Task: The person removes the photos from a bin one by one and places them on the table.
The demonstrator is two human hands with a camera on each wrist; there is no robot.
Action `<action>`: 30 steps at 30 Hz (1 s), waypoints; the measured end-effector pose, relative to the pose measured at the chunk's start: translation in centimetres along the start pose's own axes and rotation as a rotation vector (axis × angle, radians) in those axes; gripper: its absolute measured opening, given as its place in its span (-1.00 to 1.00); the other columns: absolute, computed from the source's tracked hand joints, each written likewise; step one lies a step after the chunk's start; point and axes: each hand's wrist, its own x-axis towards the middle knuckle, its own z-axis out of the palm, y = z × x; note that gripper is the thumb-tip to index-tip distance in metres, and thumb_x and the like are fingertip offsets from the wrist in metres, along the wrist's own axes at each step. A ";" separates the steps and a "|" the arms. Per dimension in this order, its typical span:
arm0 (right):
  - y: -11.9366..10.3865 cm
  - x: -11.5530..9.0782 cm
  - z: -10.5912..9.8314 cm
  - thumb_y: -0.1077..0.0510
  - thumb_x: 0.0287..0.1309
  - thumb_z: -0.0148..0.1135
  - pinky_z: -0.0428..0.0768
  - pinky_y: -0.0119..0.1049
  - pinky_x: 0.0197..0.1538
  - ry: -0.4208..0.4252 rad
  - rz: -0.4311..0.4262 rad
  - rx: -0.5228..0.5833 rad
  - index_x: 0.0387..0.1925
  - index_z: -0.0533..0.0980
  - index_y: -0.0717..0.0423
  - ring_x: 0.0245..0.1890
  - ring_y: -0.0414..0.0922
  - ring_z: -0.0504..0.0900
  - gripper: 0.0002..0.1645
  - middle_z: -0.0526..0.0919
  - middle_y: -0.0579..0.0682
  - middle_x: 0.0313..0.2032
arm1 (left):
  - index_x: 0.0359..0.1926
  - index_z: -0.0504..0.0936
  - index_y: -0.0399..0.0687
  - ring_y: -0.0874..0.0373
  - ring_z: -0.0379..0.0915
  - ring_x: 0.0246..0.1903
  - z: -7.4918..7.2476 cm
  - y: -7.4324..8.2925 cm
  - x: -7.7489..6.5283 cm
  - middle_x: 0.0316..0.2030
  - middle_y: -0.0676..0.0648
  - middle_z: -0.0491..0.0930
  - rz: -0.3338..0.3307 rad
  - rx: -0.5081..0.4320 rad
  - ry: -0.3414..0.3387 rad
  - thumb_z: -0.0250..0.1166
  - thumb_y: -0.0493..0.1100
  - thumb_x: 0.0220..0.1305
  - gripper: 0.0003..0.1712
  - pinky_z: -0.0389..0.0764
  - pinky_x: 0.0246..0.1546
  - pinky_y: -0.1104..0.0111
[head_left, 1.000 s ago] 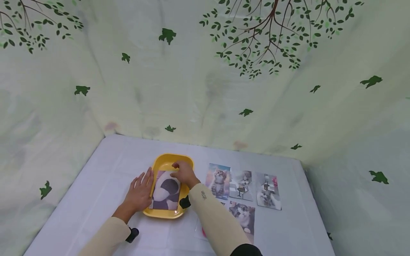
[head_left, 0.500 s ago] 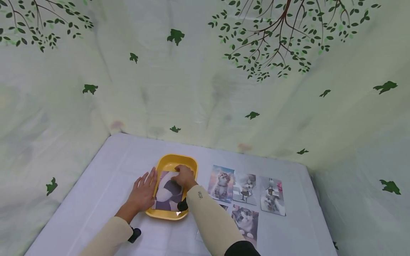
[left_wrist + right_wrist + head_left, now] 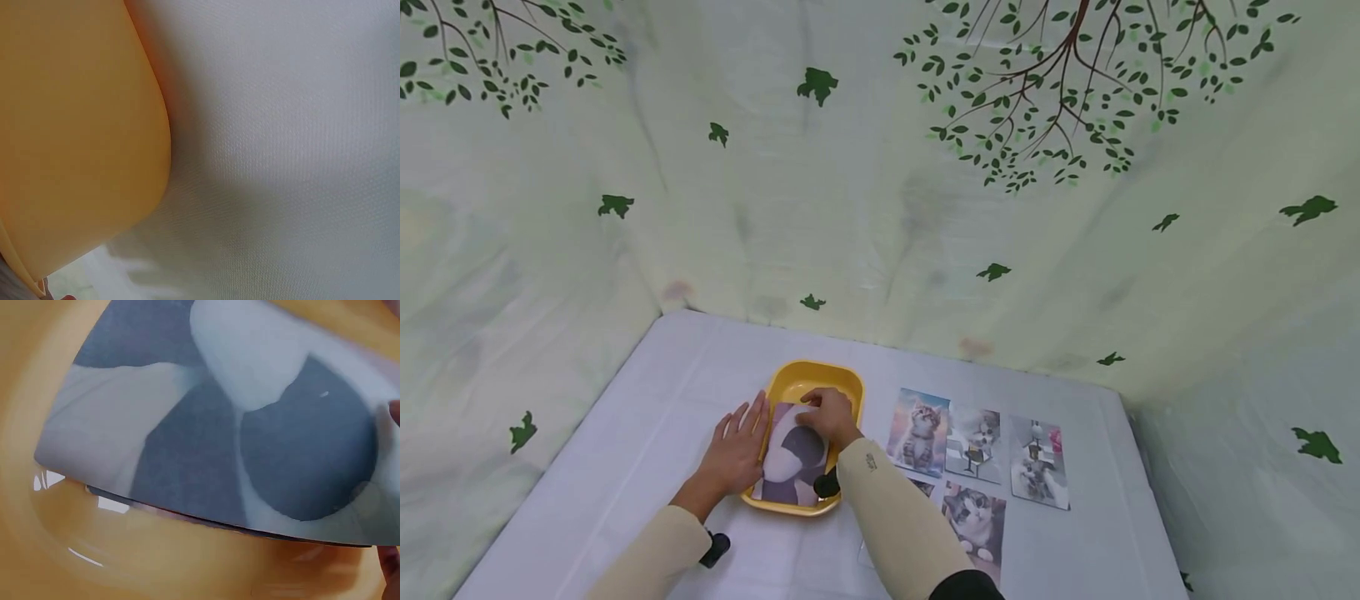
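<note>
A yellow tray (image 3: 797, 373) stands on the white-covered table, with a picture card (image 3: 792, 462) of purple, grey and white shapes in it. In the right wrist view the same card (image 3: 187, 444) shows large, and a dark edge of something flat lies under it. My right hand (image 3: 833, 415) reaches over the tray and holds the card near its far end; one fingertip (image 3: 395, 411) is on its face and another (image 3: 390, 569) by its edge. Along the tray's left side rests my left hand (image 3: 735, 450), fingers straight. The left wrist view shows only the tray's outer wall (image 3: 81, 137) beside it.
Right of the tray lie several cat picture cards: a kitten card (image 3: 919, 432), a card with a small table (image 3: 973, 443), one with a pink spot (image 3: 1039, 462) and a grey-and-white cat card (image 3: 974, 521). My right sleeve (image 3: 898, 517) partly covers others. A leaf-printed curtain (image 3: 880, 208) stands behind.
The card in the tray has shifted slightly toward me and turned a little, with my right hand at its far end. The left hand stays at the tray's side. The head view has swung slightly.
</note>
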 end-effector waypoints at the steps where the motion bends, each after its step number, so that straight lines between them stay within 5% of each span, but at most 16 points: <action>1: 0.0 -0.1 0.0 0.10 -0.01 0.44 0.58 -0.34 -0.12 -0.006 0.003 0.030 -0.17 0.67 0.05 -0.31 -0.23 0.51 -0.70 0.61 -0.16 -0.36 | 0.43 -0.03 -0.43 -0.34 -0.06 0.36 0.0 0.0 0.0 0.46 -0.31 -0.11 0.002 -0.001 0.002 0.20 -0.23 -0.06 0.03 0.01 0.32 -0.21; 14: 0.3 -0.5 0.0 0.12 0.06 0.40 0.59 -0.40 -0.29 -0.015 0.034 0.113 -0.42 0.66 0.06 -0.42 -0.22 0.51 -0.91 0.60 -0.15 -0.48 | 0.44 -0.04 -0.43 -0.34 -0.08 0.37 0.0 0.5 0.1 0.47 -0.31 -0.13 0.003 -0.011 -0.009 0.20 -0.21 -0.01 0.01 -0.01 0.32 -0.22; 22: 0.4 -0.2 -0.9 0.13 0.06 0.39 0.54 -0.46 -0.35 0.020 -0.084 0.088 -0.39 0.67 0.10 -0.44 -0.26 0.50 -0.88 0.62 -0.16 -0.47 | 0.43 -0.03 -0.43 -0.34 -0.07 0.36 0.0 0.3 0.2 0.46 -0.32 -0.12 0.011 -0.006 0.003 0.20 -0.22 -0.02 0.01 0.02 0.31 -0.22; 30: -0.4 -1.1 -4.3 0.13 0.06 0.36 0.53 -0.46 -0.37 0.082 -0.210 0.043 -0.37 0.70 0.15 -0.46 -0.25 0.53 -0.84 0.68 -0.08 -0.44 | 0.45 -0.08 -0.43 -0.33 -0.13 0.39 -0.2 0.2 0.1 0.47 -0.31 -0.17 -0.022 0.016 -0.030 0.23 -0.22 -0.01 0.04 -0.03 0.34 -0.20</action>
